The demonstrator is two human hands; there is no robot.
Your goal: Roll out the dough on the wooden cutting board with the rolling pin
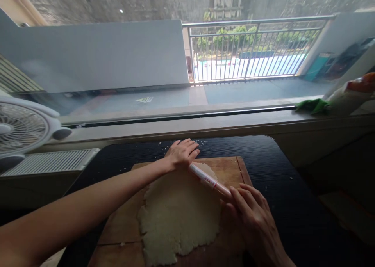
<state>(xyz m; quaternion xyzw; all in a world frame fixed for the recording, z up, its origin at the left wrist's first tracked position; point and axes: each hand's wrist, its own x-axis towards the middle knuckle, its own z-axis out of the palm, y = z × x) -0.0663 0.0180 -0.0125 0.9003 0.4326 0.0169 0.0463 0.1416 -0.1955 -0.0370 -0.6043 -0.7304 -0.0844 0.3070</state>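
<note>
A thin sheet of rolled dough [180, 216] with ragged, cracked edges lies on a wooden board [117, 230]. Slanting over its upper right part is a slim rolling pin [206, 178] that looks wrapped in clear plastic with red print. My left hand [183, 153] is at the pin's far end, its fingers stretched out over the board's back edge; its palm seems to rest on the pin. At the near end, my right hand [254, 214] holds the pin, fingers along its top. The end under that hand is hidden.
The board rests on a black table [272, 173] with white crumbs near its back edge. A white fan [23, 126] stands at the left. Behind the table run a sill [175, 126] and a window. A green cloth [313, 106] lies at the right.
</note>
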